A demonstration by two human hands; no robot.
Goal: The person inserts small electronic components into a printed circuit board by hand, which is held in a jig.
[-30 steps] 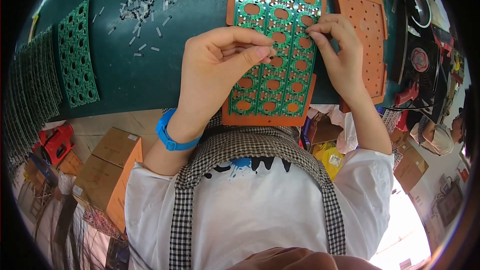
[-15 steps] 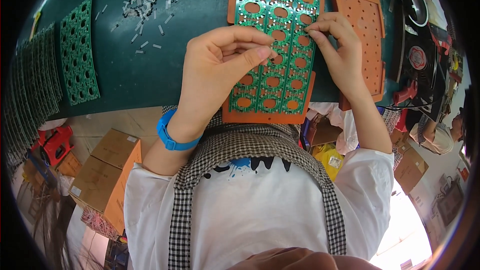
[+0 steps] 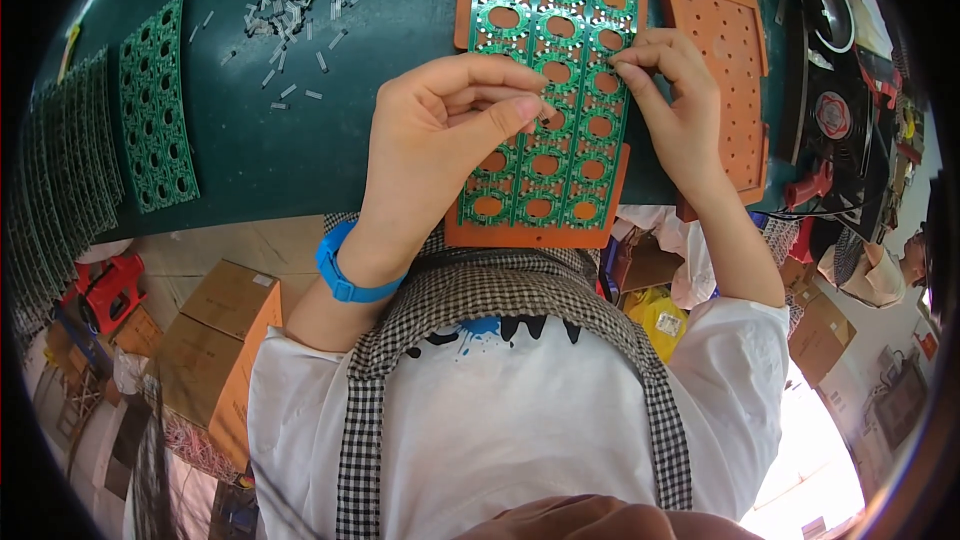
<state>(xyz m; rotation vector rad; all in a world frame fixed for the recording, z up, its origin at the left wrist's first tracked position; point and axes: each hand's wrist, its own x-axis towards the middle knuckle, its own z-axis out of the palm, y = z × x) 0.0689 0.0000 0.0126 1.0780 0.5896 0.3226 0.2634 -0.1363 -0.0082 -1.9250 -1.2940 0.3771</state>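
Observation:
A green circuit board panel (image 3: pixel 570 145) with rows of oval cutouts lies on an orange fixture plate (image 3: pixel 465 10). Over the panel's middle is my left hand (image 3: pixel 450 120), thumb and fingertips pinched together; whatever sits between them is too small to name. My right hand (image 3: pixel 680 90) is at the panel's right side, its thumb and index finger closed near the edge. What that pinch holds, if anything, is hidden. A heap of small grey-and-white parts (image 3: pixel 290 0) lies on the table to the left of the panel.
A second orange plate (image 3: pixel 710 70) with small holes lies to the right. At the left are another green panel (image 3: pixel 158 105) and a row of stacked panels (image 3: pixel 60 170). A red soldering-type tool (image 3: pixel 810 185) is on the far right. Cardboard boxes (image 3: pixel 215 340) stand below the green table (image 3: pixel 300 165).
Both hands stay almost in place over the panel; my left hand has shifted very slightly right. The panel and the heap look the same.

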